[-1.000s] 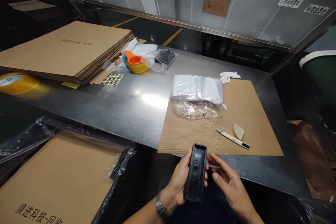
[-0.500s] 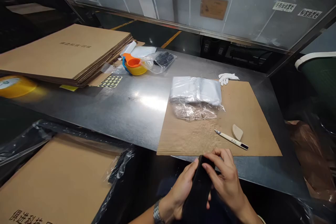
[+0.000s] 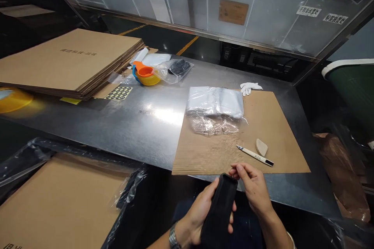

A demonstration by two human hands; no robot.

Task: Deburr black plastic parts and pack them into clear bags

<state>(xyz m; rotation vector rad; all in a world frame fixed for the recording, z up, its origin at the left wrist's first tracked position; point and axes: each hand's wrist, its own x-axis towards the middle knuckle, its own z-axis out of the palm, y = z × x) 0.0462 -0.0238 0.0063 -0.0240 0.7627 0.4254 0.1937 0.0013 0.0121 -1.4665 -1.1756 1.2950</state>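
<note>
My left hand [image 3: 201, 212] is wrapped around a long black hollow case [image 3: 222, 202], its thumb along the left side and fingertips showing on the right. The case tilts, its recessed top end toward the table. Beside that top rim is my right hand [image 3: 253, 183], thumb and fingers pinched together; whatever they may hold is too small to make out. Beyond the hands, a pale craft knife [image 3: 255, 155] marked A26 and a rounded beige block [image 3: 261, 147] lie on a cardboard sheet [image 3: 280, 132].
Clear plastic bags [image 3: 214, 103] rest on the cardboard, near a white glove [image 3: 250, 88]. Farther left are orange and yellow tape rolls [image 3: 150, 79], a sticker sheet [image 3: 119, 92] and stacked flat cartons [image 3: 73, 58]. A lined carton [image 3: 67, 194] stands at the lower left.
My right hand has shifted from over the case's top end to beside its right rim, fingers now pinched. The case has turned, so its recessed end shows. The view has shifted slightly.
</note>
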